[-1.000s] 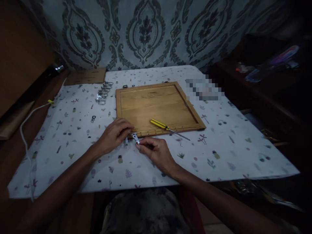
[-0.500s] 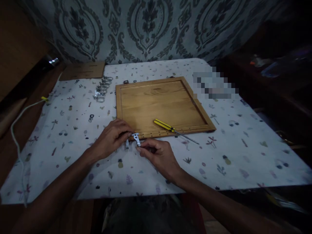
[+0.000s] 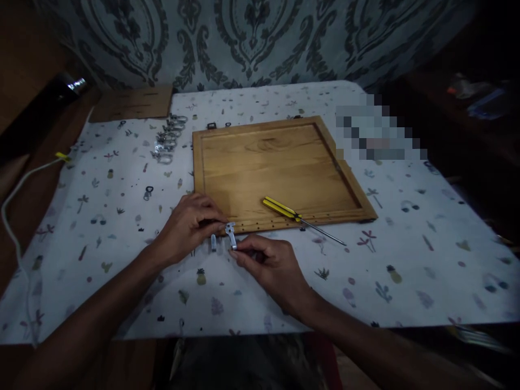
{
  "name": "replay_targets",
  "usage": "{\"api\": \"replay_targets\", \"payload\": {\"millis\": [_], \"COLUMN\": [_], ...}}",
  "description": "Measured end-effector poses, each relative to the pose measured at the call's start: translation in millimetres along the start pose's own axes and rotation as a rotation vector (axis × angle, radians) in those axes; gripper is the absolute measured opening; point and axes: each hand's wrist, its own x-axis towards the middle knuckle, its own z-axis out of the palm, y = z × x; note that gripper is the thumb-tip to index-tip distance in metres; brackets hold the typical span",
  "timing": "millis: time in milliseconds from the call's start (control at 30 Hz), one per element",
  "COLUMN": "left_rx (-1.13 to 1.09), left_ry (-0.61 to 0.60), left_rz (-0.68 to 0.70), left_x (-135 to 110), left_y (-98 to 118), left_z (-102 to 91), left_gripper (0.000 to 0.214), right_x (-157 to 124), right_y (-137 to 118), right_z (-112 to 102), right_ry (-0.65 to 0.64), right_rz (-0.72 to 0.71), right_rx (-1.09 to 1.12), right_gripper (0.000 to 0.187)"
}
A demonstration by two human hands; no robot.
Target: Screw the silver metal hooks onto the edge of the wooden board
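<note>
A small silver metal bracket is held at the near edge of a framed wooden panel, over a row of small dark holes. The fingers of my left hand are pinched together at the bracket's upper end; whether something small is also between them is hidden. With thumb and forefinger, my right hand grips the bracket's lower end. Just left of it, a second metal piece juts from the panel's near edge. A yellow-and-black screwdriver lies across the panel's near right part, its shaft reaching past the edge.
Several metal fittings lie in a row left of the panel, below a cardboard sheet. A white cable runs down the left side. A blurred-out item lies right of the panel on the patterned tablecloth.
The camera view has shifted a little. The bracket now stands more upright between my hands, and both hands keep nearly the same place at the panel's edge.
</note>
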Motion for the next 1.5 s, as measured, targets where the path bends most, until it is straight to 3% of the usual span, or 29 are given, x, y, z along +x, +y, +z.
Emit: {"api": "replay_targets", "payload": {"millis": [633,1033,1500], "left_rx": [0.031,0.023,0.046], "left_ry": [-0.023,-0.004,-0.064], "left_rz": [0.015,0.008,-0.063], "left_x": [0.8,0.9,4.7], "left_y": [2.0,3.5,8.6], "left_z": [-1.1,-0.6,-2.4], "left_gripper": [0.012,0.014,0.013], "right_x": [-0.3,-0.7,-0.8], "right_y": [-0.8,-1.6,-1.7], "right_z": [0.3,-1.1,0.6], "right_ry": [0.000,-0.045,-0.052], "right_rz": [-0.205,-0.155,-0.119], "right_rx": [-0.145,-0.139,-0.164], "right_gripper": [0.015,0.017,0.015]}}
